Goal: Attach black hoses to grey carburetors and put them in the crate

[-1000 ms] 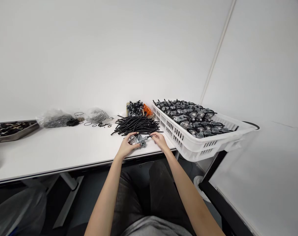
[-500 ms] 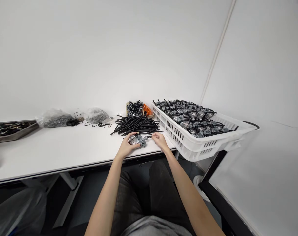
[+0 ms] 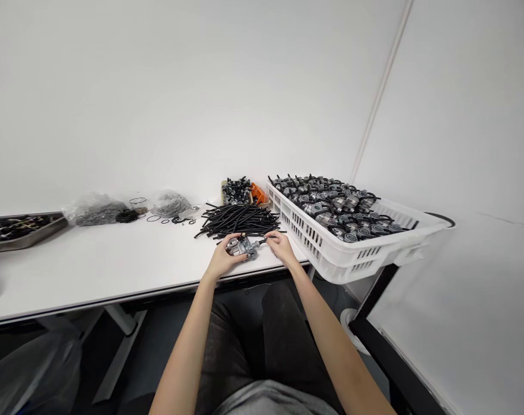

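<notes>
Near the table's front edge, my left hand [image 3: 222, 257] is closed round a silver metal carburetor [image 3: 243, 246], thumb in front and fingers behind. My right hand [image 3: 281, 246] pinches a short black rubber hose [image 3: 264, 240] at the carburetor's right side. The hose's left end meets the carburetor; how far it sits on the fitting is too small to tell. Just behind both hands lies a heap of black hoses [image 3: 240, 219].
At right stands a white plastic crate [image 3: 331, 265] filled with carburetors bearing hoses. Behind the heap are a bin of small black parts [image 3: 237, 190] and an orange container [image 3: 258, 193]. Plastic bags [image 3: 98, 208], rubber rings [image 3: 153, 218] and a metal tray [image 3: 49, 229] lie leftward.
My right fingers have shifted slightly on the hose at the carburetor's right side. My left hand keeps its hold, and the carburetor stays nearly in place.
</notes>
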